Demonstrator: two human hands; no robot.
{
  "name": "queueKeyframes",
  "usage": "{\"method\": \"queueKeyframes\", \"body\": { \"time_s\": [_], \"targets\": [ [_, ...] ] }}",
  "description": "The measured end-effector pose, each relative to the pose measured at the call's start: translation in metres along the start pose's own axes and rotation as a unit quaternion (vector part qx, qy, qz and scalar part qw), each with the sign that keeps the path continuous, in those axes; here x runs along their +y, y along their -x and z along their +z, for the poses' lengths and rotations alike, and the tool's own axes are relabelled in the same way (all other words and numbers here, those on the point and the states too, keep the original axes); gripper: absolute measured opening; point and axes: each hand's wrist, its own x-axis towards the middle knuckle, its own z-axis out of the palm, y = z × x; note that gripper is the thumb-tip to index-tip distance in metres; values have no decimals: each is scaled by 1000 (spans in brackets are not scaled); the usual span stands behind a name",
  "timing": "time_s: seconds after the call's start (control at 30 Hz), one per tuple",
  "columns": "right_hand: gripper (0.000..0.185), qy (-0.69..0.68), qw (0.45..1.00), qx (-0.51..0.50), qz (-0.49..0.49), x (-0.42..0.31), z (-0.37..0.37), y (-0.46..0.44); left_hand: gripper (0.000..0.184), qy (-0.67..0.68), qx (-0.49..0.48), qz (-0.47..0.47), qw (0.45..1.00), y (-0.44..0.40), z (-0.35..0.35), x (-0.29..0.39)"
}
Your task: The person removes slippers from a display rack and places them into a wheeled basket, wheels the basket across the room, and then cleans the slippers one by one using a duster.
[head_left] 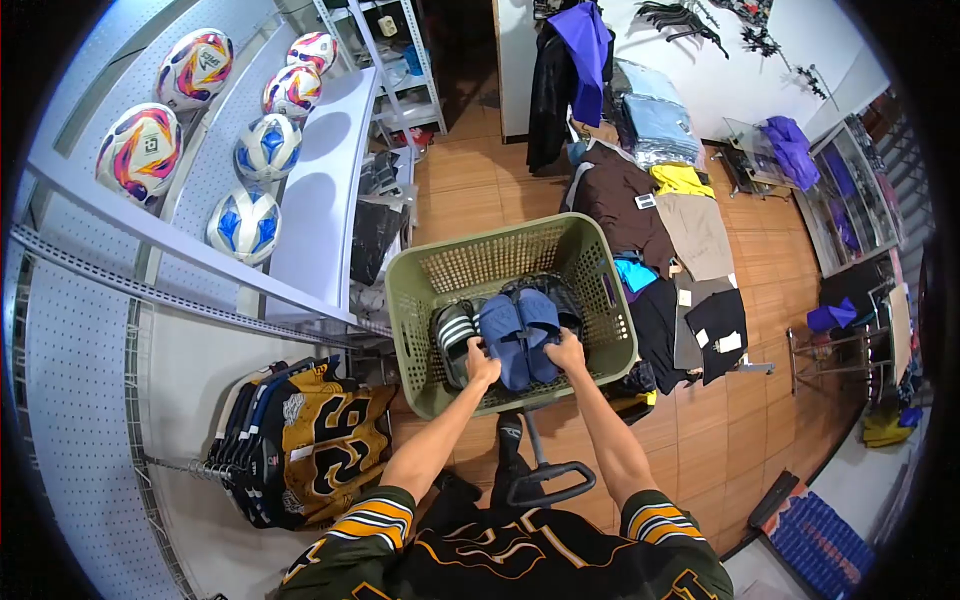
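A pair of blue slide sandals (506, 335) lies side by side in a green plastic basket (625, 335), soles toward me. My left hand (484, 364) is closed at the left edge of the pair, next to a dark slide with white stripes (455, 338). On the opposite side, my right hand (566, 352) is closed on the edge of the right blue slide, with its thumb on top. Dark footwear (567, 305) lies behind and to the right of the pair, partly covered by it. My hands hide part of the sandals' sides.
Shelves with several soccer balls (267, 148) stand to the left, above a rack of hanging jerseys (320, 440). Folded clothes (625, 205) are piled right of the basket. A black looped handle (550, 485) is just below it. A glass display case (855, 200) stands far right.
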Motion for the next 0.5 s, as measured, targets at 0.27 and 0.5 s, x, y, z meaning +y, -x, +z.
{"method": "queueKeyframes", "body": {
  "time_s": [0.27, 0.5],
  "targets": [
    [81, -21, 999, -15, 21, 13, 22, -3, 73, 126, -134, -154, 971, -48, 28, -57],
    [56, -123, 982, 85, -117, 28, 1, 54, 63, 232, -202, -96, 947, 30, -31, 8]
  ]
}}
